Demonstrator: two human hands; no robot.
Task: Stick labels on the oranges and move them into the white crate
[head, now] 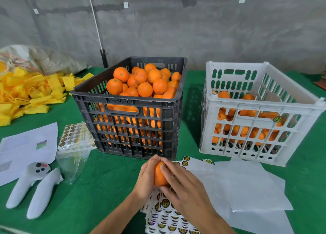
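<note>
A green cloth-covered table (109,189) is seen filling the lower view, backed by a grey concrete wall (211,30). On it, at centre, a black slatted crate (130,127) is heaped to its rim with oranges (144,80). To its right and apart from it, the white crate (247,136) is seen partly filled; its oranges are made out mostly through the slats, one showing a round label. A pile of yellow foam fruit sleeves (26,94) is spread at the far left, with a pale sack (44,59) behind it. White backing sheets (247,189) are laid before the white crate, their lower edge cut off by the frame. A printed paper (26,149) lies at the left, partly overlapped by two white handheld controllers (33,187). A clear plastic bag of label sheets (75,142) leans against the black crate's front. More label sheets (167,218) are fanned under the hands, largely covered by them.

The held orange (159,173) is raised just above these sheets, in front of the black crate. It is cupped by the left hand (146,177), whose fingers are curled round its far side. The right hand (183,186) is laid over its right face, fingers together and pressed to the peel. Only a narrow upright strip of fruit is left visible, so its stem end and any label cannot be made out; its visible long axis runs roughly vertical.
</note>
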